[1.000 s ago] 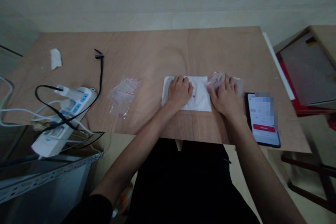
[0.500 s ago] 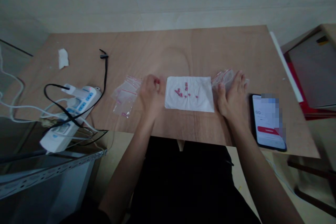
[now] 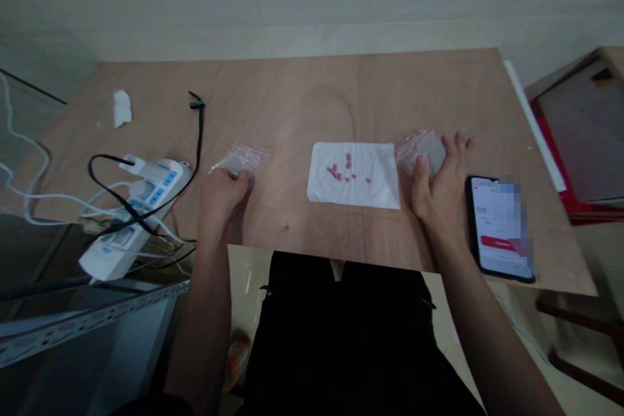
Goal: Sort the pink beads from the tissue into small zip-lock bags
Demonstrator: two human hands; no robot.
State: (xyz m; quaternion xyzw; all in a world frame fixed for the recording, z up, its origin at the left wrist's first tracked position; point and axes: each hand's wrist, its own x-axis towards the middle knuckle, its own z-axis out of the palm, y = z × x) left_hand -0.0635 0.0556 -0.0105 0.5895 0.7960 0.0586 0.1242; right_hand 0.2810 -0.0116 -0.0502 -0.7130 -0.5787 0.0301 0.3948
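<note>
Over the near part of the left clear zip bag (image 3: 246, 155), my left hand (image 3: 220, 196) is closed with its fingertips pressed together. What it pinches, if anything, is hidden. My right hand (image 3: 442, 183) rests open on the table, thumb and fingers apart, beside another clear zip bag (image 3: 423, 148). The thumb overlaps that bag's near edge. Between the hands lies a white tissue (image 3: 375, 194) with several small red beads (image 3: 336, 173) on it, most grouped on its left half.
A black phone with a lit screen (image 3: 500, 234) lies right of my right hand. To the left sits a white power strip (image 3: 141, 208) tangled with cables. A black cable (image 3: 199, 123) and a scrap of white paper (image 3: 121, 108) lie farther back on the wooden table (image 3: 273, 97).
My left hand has moved left, from beside the tissue onto the left zip bag, covering its near part. My right hand stays by its bag, fingers spread slightly wider.
</note>
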